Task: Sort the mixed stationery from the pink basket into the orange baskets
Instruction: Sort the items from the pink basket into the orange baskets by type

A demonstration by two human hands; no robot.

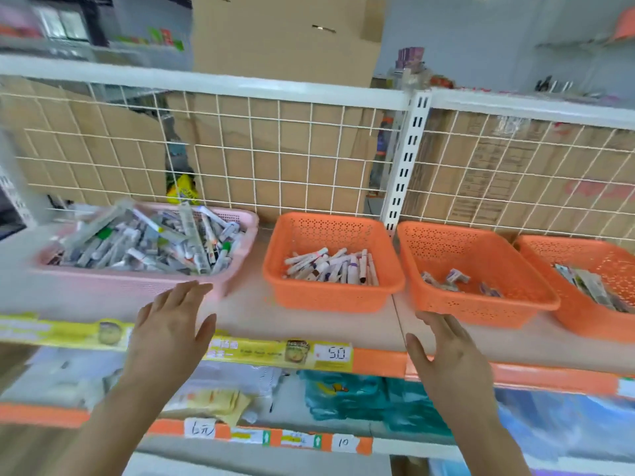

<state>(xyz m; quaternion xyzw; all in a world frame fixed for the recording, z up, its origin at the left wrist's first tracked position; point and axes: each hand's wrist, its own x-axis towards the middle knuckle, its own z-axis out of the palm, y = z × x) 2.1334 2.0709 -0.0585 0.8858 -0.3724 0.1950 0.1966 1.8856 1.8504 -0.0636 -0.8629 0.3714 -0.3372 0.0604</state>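
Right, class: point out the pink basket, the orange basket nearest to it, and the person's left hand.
pink basket [120, 286]: head view, on its front wall.
orange basket [330, 297] nearest the pink one: head view, on its front wall.
left hand [168, 333]: head view, on the back of the hand.

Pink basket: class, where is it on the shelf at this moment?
In the head view, the pink basket stands at the left of the shelf, just left of the first orange basket and directly beyond the left hand.
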